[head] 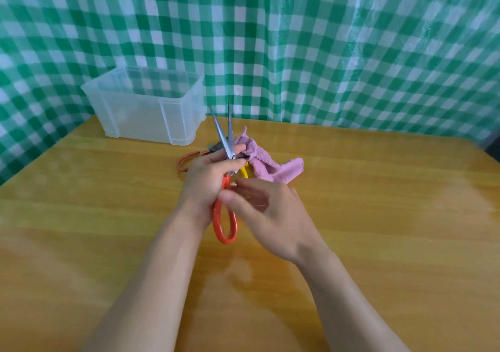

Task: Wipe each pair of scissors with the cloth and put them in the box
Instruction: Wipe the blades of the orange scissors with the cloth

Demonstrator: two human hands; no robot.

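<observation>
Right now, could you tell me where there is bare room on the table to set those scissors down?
Bare wood lies right of the purple cloth out to the table edge, and left of the left hand, in front of the box. Crowded: behind the held scissors, where cloth and second scissors lie.

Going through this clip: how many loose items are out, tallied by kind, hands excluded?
Scissors: 3 (orange-handled pair gripped by the left hand, second orange-handled pair lying behind it, yellow-handled pair mostly hidden)
Cloth: 1
Box: 1
Total: 5
</observation>
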